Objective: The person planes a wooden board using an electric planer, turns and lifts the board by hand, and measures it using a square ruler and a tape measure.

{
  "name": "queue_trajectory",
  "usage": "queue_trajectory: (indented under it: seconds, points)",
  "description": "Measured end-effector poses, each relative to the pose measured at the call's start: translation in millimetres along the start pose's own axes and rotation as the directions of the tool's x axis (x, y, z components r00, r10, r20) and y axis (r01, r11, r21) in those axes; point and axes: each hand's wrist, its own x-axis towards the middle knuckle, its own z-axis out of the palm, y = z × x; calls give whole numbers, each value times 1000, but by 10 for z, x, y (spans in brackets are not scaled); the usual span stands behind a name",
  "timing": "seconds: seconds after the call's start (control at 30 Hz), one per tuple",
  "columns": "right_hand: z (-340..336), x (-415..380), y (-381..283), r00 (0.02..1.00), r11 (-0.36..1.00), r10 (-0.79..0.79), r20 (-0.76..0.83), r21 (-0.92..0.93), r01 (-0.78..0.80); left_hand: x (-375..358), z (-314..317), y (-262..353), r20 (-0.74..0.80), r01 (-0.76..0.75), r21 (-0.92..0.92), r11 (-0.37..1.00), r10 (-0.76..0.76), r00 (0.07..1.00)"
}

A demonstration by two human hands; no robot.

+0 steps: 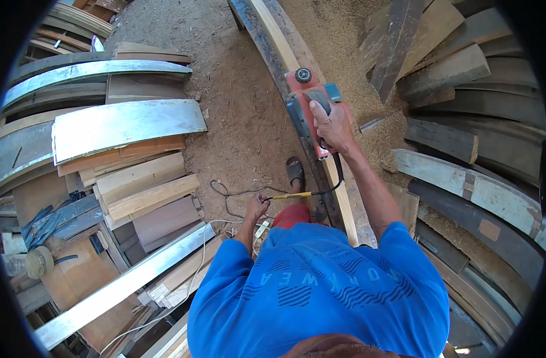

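A red electric planer (308, 113) with a black knob sits on a long pale wood strip (342, 200), which lies along a narrow dark bench (262, 42). My right hand (334, 126) is wrapped round the planer's rear handle. Lower left of the bench, my left hand (257, 206) is closed on the power cord beside its yellow-wrapped stretch (288, 196). From there the cord curves up, black, to the back of the planer.
Stacked boards (130, 125) fill the left side. More planks (458, 137) are piled on the right, amid sawdust (383, 137). Loose cable (225, 192) lies on the dirt floor near my sandalled foot (295, 172).
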Motion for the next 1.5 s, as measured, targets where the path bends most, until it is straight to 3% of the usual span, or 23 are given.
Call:
queue_trajectory:
  seconds: [0.33,0.5,0.6,0.7,0.77,0.83,0.9,1.07,1.17,1.27,1.3,1.5]
  points:
    - [129,643,-246,996,996,-89,-13,-6,89,229,-124,293,24,93,-6,996,-92,995]
    - [124,858,-386,1000,1000,25,4,-1,-25,398,-245,422,46,65,31,997,-66,997]
    - [156,1051,-394,1000,1000,28,-6,-13,-28,538,-377,658,225,55,-151,987,-20,974]
    - [155,1260,-489,999,998,34,-7,-51,-34,988,-183,740,112,7,-345,939,34,993]
    - [176,1389,-571,999,997,31,-14,-70,-31,1372,-123,999,41,-59,-276,959,73,997]
    - [231,1529,-636,999,997,11,-35,-77,-14,1563,-281,1742,-79,-128,-239,962,112,991]
    - [281,1678,-706,999,996,4,-38,-85,-8,1950,-184,2186,-351,-380,-174,909,303,886]
    - [320,2071,-830,999,1000,-7,-38,-30,6,2614,-108,3211,-293,-361,-473,803,243,925]
    - [325,2334,-938,998,996,-12,-55,-84,7,2550,-126,3499,-390,-288,-329,899,148,909]
    - [364,2745,-1058,997,986,-30,-67,-165,19,2769,139,3339,-504,-284,-322,903,91,859]
    - [348,2906,-1130,999,988,-11,-45,-156,3,2485,-83,3656,-398,-136,-375,917,-27,917]
    - [286,3294,-1213,1000,992,-6,-25,122,9,2484,-185,3705,-303,17,-286,958,-108,947]
